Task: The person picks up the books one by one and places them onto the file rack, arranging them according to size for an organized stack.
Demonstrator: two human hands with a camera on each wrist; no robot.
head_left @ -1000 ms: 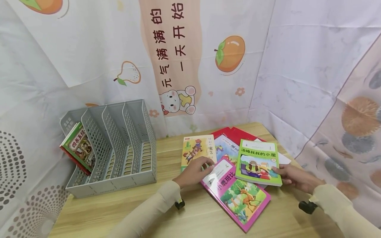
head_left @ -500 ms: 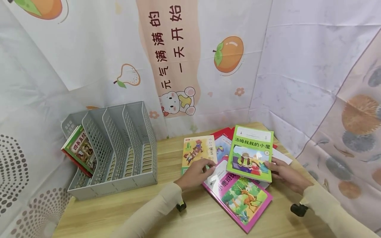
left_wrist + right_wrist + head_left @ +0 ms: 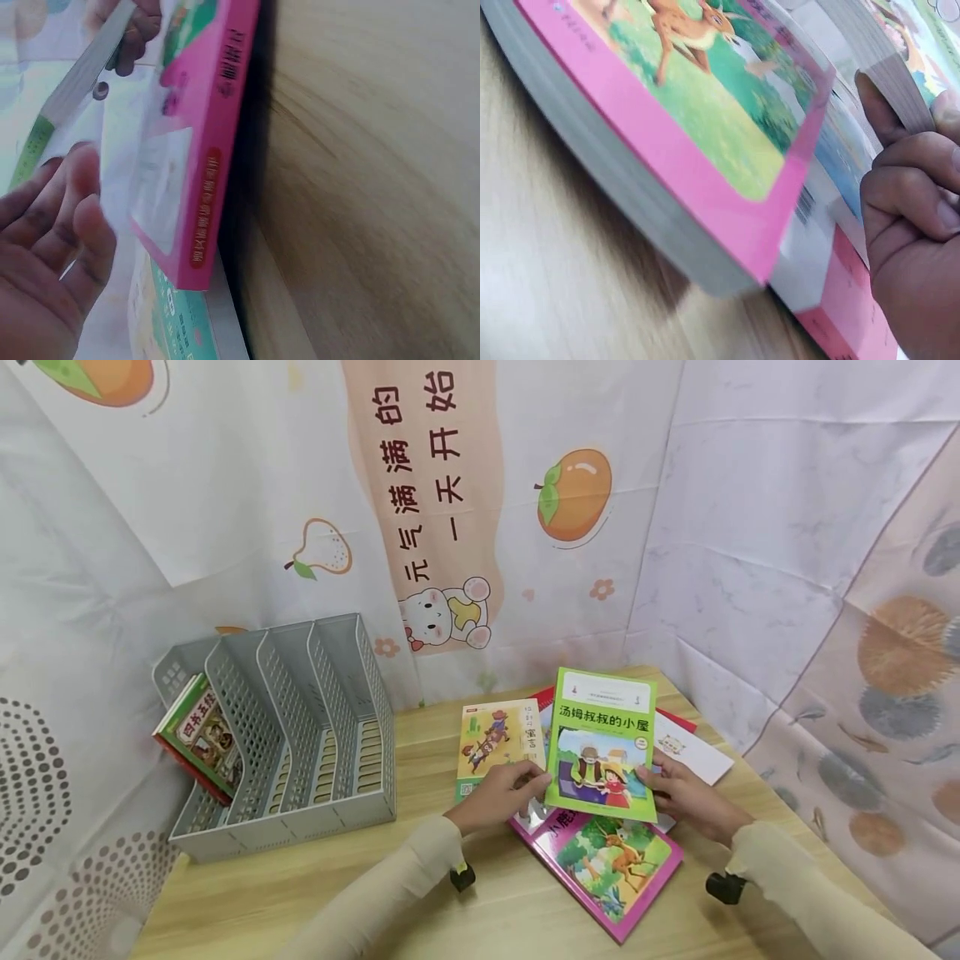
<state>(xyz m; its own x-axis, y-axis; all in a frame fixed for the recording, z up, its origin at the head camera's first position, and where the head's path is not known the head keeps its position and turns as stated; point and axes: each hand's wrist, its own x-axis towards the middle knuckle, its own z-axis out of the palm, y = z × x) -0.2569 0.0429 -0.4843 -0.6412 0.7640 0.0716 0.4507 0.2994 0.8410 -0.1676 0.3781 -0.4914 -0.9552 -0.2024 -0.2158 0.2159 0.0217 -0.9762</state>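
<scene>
Green-covered book: held at the right of the scene, above the pink book, front cover up. The right hand grips it one-sided at the right edge, toward the near corner, with the thumb on the cover and fingers beneath. The left hand grips nothing; its fingers are relaxed and loosely bent just beside the book's left edge. Contact there cannot be confirmed, as the left wrist view is soft.

The pink book lies askew, partly hidden by the green-covered book. A yellow book lies to its left, and a white cover shows at the right. A gray rack stands at the left of the table, with leaning books in its leftmost compartment.

Caution: a grip on one edge alone may let the green-covered book tip or twist, its unsupported left side being the likely cause. If lowered, its near edge could catch the pink book and push it across the table. Glossy covers may slide on one another if bumped. A left-hand sweep could also disturb the yellow book.
</scene>
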